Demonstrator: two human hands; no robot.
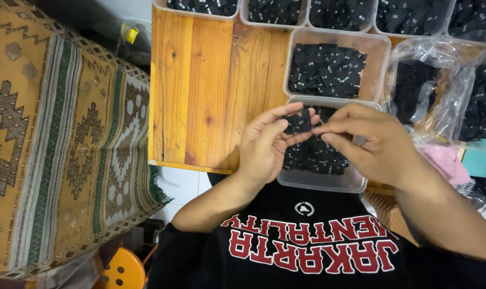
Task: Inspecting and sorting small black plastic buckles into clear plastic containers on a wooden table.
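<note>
The left hand [264, 144] and the right hand [374, 142] meet over a clear plastic tub [328, 182] that stands at the near edge of a wooden table [200, 91]; between them is a small stack of black fabric labels [298, 124], held at the height of the fingertips, above the tub and not touching its contents; the left hand is half curled, its thumb below and its fingers above, so it pinches the stack from the left side; the right hand has the fingers pressed close together and stretched toward the left, the tips touching the right edge of the stack, though I cannot tell if they really grip it or only rest on it; the tub under the hands is full of the same loose black labels [315, 158]; just behind it stands a second clear tub [379, 53] with more labels, and a row of similar tubs [302, 24] runs along the far edge of the table; to the right lies a crumpled transparent plastic bag [446, 91] with black pieces inside; on the left of the table hangs a woven patterned cloth [61, 144] in ochre, green and white; an orange stool [122, 270] shows low in the picture.
</note>
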